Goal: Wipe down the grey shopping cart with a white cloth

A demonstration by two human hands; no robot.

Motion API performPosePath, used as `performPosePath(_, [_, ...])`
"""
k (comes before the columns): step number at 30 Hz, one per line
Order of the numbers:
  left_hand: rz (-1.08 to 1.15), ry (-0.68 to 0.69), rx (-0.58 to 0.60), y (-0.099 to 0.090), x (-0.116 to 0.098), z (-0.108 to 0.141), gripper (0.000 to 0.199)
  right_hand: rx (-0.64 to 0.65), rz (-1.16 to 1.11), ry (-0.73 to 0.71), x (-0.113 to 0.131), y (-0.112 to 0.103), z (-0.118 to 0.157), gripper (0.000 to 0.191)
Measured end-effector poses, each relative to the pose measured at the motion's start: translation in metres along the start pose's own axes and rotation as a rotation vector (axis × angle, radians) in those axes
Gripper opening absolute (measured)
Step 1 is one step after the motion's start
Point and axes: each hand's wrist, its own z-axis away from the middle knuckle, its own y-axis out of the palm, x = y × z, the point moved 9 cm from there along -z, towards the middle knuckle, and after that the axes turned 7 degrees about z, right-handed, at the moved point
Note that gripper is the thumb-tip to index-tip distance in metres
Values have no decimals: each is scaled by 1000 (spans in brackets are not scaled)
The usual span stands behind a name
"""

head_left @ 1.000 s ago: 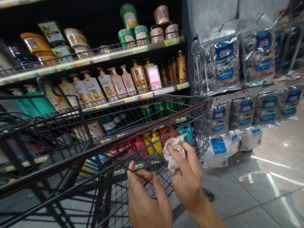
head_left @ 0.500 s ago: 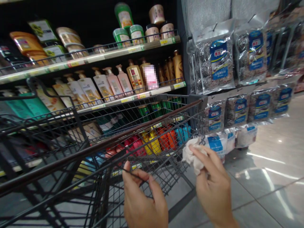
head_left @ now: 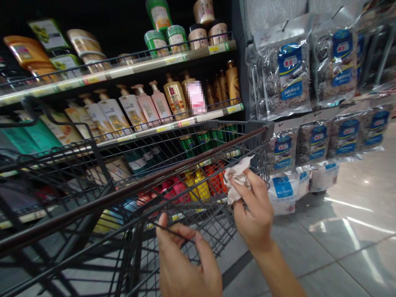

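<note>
My right hand (head_left: 255, 212) pinches a crumpled white tissue (head_left: 237, 181) against the wire side of a dark shopping cart (head_left: 173, 169), below its brown top rail. Whether the tissue presses on the wires is hard to tell. Lower and to the left, my left hand (head_left: 188, 260) curls its fingers around a thin dark wire of the cart, with the thumb on the near side. The mesh and frame of the cart stretch across the left and middle of the view.
Behind the cart stand shelves (head_left: 130, 70) with jars, pump bottles (head_left: 133, 107) and coloured bottles (head_left: 198, 185). Silver packs of steel-wool scourers (head_left: 286, 74) hang on hooks at the right. Grey floor tiles (head_left: 349, 247) lie at the lower right.
My right hand has moved left and slightly up with the tissue, away from the cart's corner. My left hand stays nearly in place on the wire. The view has shifted slightly.
</note>
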Motion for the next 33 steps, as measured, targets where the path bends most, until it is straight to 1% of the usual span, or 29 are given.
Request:
performPosePath(3, [-4, -10, 18, 1, -2, -1, 58, -4, 14, 2, -1, -4, 6, 37])
performPosePath(11, [31, -48, 36, 0, 0, 1, 61, 90, 56, 20, 2, -9, 8, 35])
performPosePath(14, [57, -36, 21, -2, -1, 0, 61, 86, 63, 62, -1, -15, 13, 35])
performPosePath(18, [53, 4, 22, -2, -5, -1, 61, 102, 56, 169, -7, -29, 18, 34])
performPosePath(21, [54, 13, 20, -2, -5, -2, 61, 40, 35, 257, -4, -45, 12, 32])
performPosePath(23, [63, -2, 21, -3, -2, -1, 60, -20, -27, 280, 3, -50, 5, 34])
performPosePath(25, [86, -15, 31, -3, 1, 1, 56, -35, -90, 244, 15, -43, -3, 42])
performPosePath(27, [120, -17, 43, -3, 5, 3, 53, 10, -117, 174, 27, -27, -8, 46])
performPosePath(30, [152, -17, 50, -1, 10, 5, 52, 88, -119, 114, 35, -5, -5, 36])
performPosePath(33, [162, -18, 50, 1, 12, 5, 53, 91, -109, 122, 30, -1, 5, 31])
